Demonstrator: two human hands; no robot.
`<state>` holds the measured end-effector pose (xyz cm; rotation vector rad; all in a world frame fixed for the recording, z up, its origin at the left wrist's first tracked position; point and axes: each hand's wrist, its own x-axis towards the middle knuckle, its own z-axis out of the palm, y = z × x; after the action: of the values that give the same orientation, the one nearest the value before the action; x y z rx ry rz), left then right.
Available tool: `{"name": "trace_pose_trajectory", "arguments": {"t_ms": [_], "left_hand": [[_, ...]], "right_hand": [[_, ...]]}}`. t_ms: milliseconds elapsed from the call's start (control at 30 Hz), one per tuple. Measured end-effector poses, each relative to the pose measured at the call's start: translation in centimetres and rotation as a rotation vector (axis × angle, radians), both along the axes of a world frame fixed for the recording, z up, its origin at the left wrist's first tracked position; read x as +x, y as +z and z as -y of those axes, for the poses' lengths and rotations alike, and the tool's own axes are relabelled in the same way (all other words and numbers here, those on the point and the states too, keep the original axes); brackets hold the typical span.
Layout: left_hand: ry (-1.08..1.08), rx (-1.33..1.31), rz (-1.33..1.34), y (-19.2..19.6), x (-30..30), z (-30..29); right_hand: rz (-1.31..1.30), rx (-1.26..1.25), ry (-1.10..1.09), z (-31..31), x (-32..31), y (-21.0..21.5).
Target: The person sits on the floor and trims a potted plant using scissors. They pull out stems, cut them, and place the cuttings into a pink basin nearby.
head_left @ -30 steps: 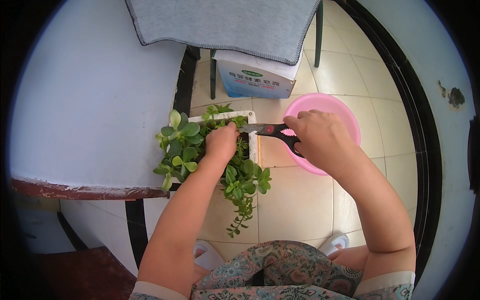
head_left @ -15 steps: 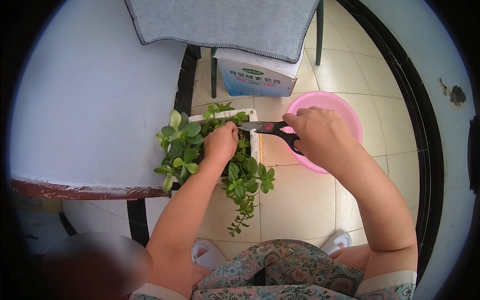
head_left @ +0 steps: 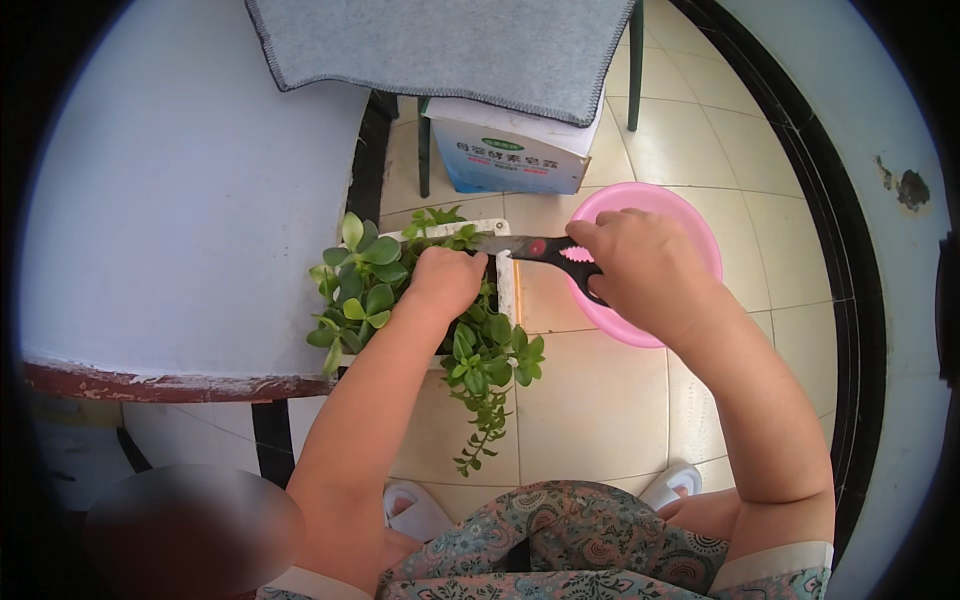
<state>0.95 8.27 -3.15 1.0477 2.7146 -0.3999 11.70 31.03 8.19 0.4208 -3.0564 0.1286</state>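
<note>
A white rectangular planter (head_left: 508, 290) holds leafy green plants. Thick, rounded leaves (head_left: 378, 250) crowd its left side, and a trailing stem (head_left: 478, 420) hangs over the near edge. My left hand (head_left: 445, 280) is inside the planter among the stems, fingers curled together; whatever they pinch is hidden. My right hand (head_left: 645, 262) grips black-handled scissors (head_left: 545, 248) with fingers in the handle loops. The scissor blades point left over the planter's far right corner, just beyond my left fingertips. The blades look almost together, their tips lying by the leaves.
Beneath my right hand, a pink basin (head_left: 690, 240) stands on the tiled floor (head_left: 590, 410). A blue and white carton (head_left: 515, 160) sits under a grey cloth (head_left: 450, 50) draped over a dark-legged stand. At left is a white surface (head_left: 190, 220) with a worn reddish edge.
My left hand has shifted slightly right and its thumb now shows near the blades. The scissor blades, a little apart before, look closer together. My right hand has barely moved.
</note>
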Motion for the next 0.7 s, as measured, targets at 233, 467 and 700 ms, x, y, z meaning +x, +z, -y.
{"name": "trace_pose_trajectory", "arguments": {"t_ms": [233,467,700], "left_hand": [[0.265,0.123,0.107,-0.2,-0.1,-0.6],[0.300,0.167,0.098,-0.3,0.1,-0.5],[0.356,0.248,0.178,1.0,1.2,0.4]], "right_hand": [[-0.046,-0.063,-0.013,-0.8,-0.1,0.7],[-0.039,-0.049,-0.011,-0.6,-0.1,0.4],[0.003,-0.055,-0.016,-0.6,-0.2,0.5]]}}
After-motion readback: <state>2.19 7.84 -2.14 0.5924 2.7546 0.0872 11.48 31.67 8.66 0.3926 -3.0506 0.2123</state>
